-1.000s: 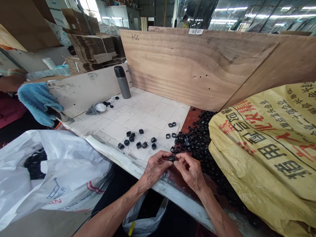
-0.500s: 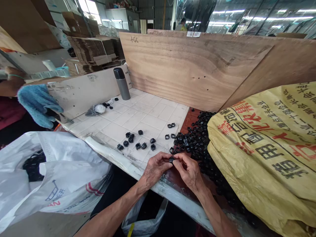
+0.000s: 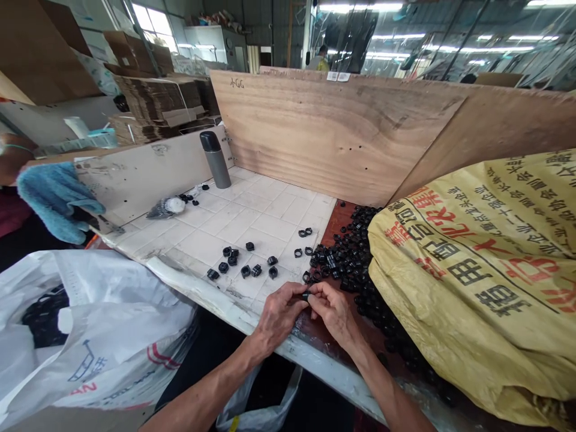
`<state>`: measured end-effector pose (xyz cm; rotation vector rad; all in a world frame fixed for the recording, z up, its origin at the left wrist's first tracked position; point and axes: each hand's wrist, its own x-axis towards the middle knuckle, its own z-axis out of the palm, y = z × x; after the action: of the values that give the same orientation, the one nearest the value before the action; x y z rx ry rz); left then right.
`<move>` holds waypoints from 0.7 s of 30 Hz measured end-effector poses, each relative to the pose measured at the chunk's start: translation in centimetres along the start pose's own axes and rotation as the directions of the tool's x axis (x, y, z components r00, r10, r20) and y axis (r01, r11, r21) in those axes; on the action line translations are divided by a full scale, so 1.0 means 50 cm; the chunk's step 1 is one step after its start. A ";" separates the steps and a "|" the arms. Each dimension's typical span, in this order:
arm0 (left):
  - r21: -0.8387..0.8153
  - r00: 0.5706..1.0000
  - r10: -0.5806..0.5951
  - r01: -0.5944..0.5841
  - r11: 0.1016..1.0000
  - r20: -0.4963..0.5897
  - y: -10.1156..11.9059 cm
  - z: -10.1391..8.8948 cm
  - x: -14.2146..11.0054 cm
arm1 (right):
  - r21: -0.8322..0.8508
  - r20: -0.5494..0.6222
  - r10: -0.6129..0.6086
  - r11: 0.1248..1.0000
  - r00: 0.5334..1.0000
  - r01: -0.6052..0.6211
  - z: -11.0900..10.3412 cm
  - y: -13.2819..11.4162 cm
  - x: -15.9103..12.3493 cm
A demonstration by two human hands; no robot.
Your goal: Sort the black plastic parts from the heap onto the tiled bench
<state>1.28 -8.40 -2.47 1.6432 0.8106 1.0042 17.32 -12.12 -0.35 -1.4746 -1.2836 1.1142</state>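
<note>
My left hand [image 3: 278, 315] and my right hand [image 3: 332, 312] meet at the near edge of the white tiled tabletop [image 3: 265, 210]. Both pinch one small black plastic ring [image 3: 306, 295] between their fingertips. Just beyond them several finished black pieces [image 3: 240, 264] lie loose on the tiles. A heap of black rings [image 3: 355, 264] lies to the right of my hands, against a yellow woven sack [image 3: 486, 276].
A plywood board [image 3: 337, 129] walls the back and right of the bench. A grey flask [image 3: 215, 159] stands at the back left. A white plastic bag [image 3: 90, 324] holding black parts hangs at the lower left. A blue cloth [image 3: 51, 195] drapes over the left panel.
My hands stay together on the ring, with the fingers working it slightly. The camera has tilted down a little, so the whole scene sits lower and further left.
</note>
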 end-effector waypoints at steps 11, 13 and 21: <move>0.850 0.965 0.255 -0.184 0.493 0.061 0.023 -0.069 0.003 | -0.730 -0.534 -0.369 0.655 0.761 -0.194 -0.066 0.036 0.008; 0.780 0.970 0.228 -0.209 0.590 0.087 0.020 -0.039 0.014 | -0.808 -0.466 -0.349 0.542 0.813 -0.230 -0.068 0.038 0.008; 0.716 0.992 0.057 -0.124 0.687 0.117 -0.015 0.048 0.059 | -0.834 -0.272 -0.366 0.551 0.890 -0.028 -0.056 0.038 0.012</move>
<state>4.66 -6.60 -2.86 2.4069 1.1706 0.6905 20.52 -11.83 -1.61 -2.0420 -1.6729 -0.0684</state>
